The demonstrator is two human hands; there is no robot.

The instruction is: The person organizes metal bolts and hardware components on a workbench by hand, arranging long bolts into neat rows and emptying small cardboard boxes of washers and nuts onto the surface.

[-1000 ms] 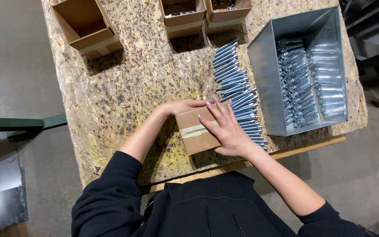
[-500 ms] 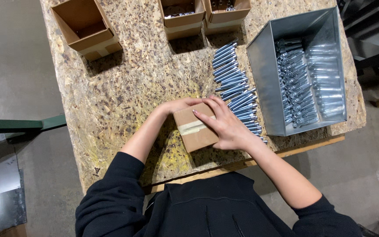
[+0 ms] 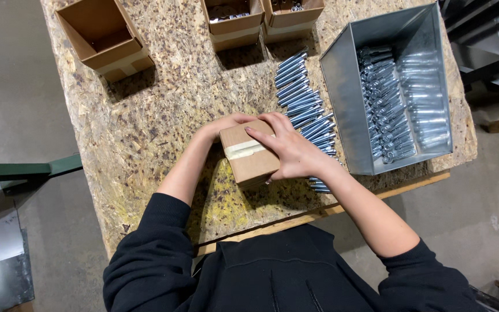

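Hands together on the taped cardboard box (image 3: 249, 156): right hand (image 3: 290, 151) pressing its top, left hand (image 3: 220, 125) gripping the far edge. Bolts (image 3: 304, 107) lie just beyond the right hand on the worktop (image 3: 163, 115).

Small brown cardboard box (image 3: 248, 157), closed, taped across top, tilted on chipboard table (image 3: 163, 115).

Matt cardboard box (image 3: 248, 157) — shiny metal bolts (image 3: 302, 98).

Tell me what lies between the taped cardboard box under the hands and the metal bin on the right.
In the head view, a row of silver metal bolts lies on the table between the taped box and the metal bin.
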